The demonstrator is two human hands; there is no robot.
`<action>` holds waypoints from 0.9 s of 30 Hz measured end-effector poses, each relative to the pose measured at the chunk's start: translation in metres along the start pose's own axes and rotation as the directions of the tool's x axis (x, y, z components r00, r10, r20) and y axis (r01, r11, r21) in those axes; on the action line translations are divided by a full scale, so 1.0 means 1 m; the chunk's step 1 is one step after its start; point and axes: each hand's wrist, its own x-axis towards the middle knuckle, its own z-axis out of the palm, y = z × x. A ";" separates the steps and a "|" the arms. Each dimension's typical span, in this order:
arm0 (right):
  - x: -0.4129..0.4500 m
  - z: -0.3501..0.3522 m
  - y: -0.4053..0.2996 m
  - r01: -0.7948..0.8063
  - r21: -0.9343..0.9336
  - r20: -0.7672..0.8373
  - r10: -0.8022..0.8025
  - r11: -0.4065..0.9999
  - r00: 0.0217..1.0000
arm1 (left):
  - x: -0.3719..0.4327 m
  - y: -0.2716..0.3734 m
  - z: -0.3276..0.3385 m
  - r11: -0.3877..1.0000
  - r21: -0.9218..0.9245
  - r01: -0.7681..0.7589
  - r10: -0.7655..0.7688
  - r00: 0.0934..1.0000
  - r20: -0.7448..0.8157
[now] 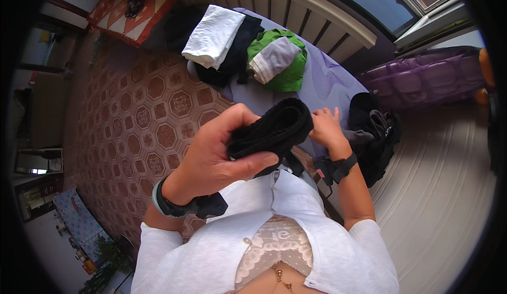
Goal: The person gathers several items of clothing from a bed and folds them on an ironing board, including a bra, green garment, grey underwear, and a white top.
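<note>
My left hand (222, 147) grips a rolled or folded piece of black cloth (273, 129) in front of my chest, thumb on the near side. My right hand (325, 127) is at the cloth's right end, partly behind it; whether its fingers pinch the cloth is hidden. Beyond, on an ironing board (328, 76) with a lilac patterned cover, lie a folded white cloth (214, 34) over black cloth (237, 52), and a green cloth (291, 72) with a folded grey-and-white cloth (277, 56) on top. A heap of black and grey clothes (372, 143) lies to the right.
A radiator (293, 4) runs behind the board beneath a window. Brown patterned tiles (158, 111) cover the floor at the left. Further back stands a seat with an orange-and-cream cover (130, 14). A purple sheer fabric (427, 76) is at the right, above a pale striped surface (435, 175).
</note>
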 end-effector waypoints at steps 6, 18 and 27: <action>-0.066 0.014 0.091 -0.063 0.404 -0.103 0.113 0.912 0.988 | 0.080 -0.024 0.075 0.993 -0.111 0.029 0.008 0.949 0.316; -0.097 0.005 0.089 -0.084 0.299 -0.141 0.131 0.950 0.981 | 0.068 -0.218 0.019 0.883 -0.145 0.446 -0.467 0.863 -0.192; -0.026 -0.009 0.062 -0.002 0.600 -0.428 0.323 0.800 0.844 | 0.042 -0.241 -0.024 0.868 -0.029 0.495 -0.483 0.830 -0.278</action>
